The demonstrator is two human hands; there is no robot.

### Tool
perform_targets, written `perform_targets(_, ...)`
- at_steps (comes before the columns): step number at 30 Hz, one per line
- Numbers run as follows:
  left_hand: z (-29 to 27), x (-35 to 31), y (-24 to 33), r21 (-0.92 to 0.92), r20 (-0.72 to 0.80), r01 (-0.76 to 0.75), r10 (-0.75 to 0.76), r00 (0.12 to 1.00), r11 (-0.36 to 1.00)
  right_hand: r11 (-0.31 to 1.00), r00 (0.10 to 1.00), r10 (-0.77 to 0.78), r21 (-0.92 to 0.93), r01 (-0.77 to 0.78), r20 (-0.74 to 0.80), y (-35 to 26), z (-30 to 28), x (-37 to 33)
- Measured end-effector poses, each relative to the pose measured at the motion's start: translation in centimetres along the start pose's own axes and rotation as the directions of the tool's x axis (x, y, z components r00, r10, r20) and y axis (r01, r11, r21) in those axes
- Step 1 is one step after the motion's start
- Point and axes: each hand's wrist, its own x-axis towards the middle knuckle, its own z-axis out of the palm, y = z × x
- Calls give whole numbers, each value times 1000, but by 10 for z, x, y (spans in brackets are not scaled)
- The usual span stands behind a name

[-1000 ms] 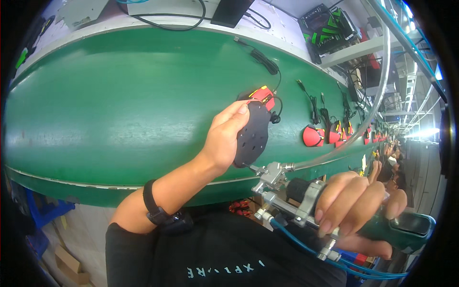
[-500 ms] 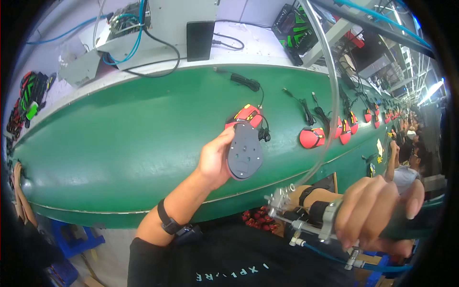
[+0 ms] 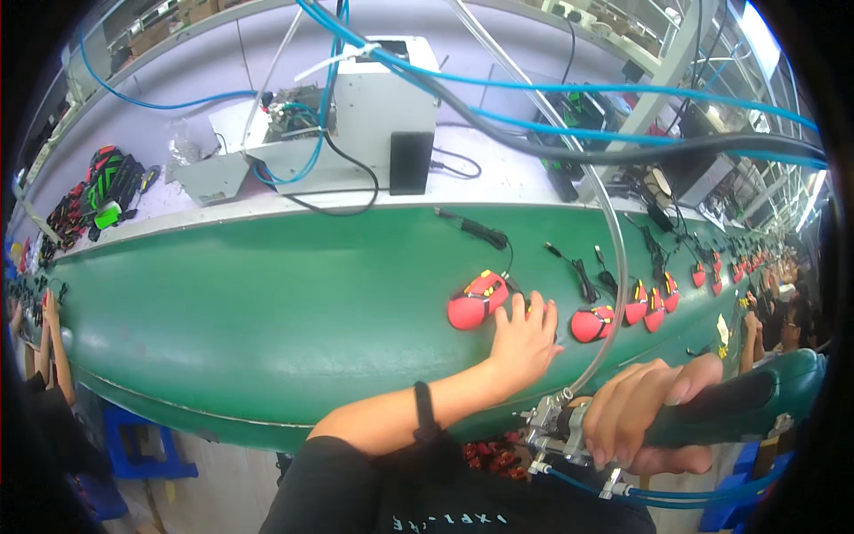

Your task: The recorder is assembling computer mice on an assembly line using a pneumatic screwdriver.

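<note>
Two hands busy: left hand [image 3: 523,343] now flat and empty beside the set-down red mouse [image 3: 478,300], right hand [image 3: 642,416] still clenching green pneumatic tool [image 3: 738,408]

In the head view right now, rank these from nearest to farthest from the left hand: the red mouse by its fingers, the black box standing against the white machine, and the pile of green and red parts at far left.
From the left hand:
1. Red mouse, just left of the fingertips on the green belt.
2. Black box, beyond the belt, against the white machine.
3. Pile of green and red parts, far left on the shelf.
</note>
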Motion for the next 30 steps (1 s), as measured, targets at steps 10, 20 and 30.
perform_targets(10,-15,-37,-95,364,39,-43,31,999,931,999,994,28,23,-25,-105,20,15,-8)
perform_targets(20,-62,-111,-197,-794,177,329,-322,930,511,974,938,-219,-1,228,-270,73,50,30)
perform_targets(30,-105,-130,-167,-819,469,328,-220,855,-471,957,948,-285,-98,274,-139,106,53,39)
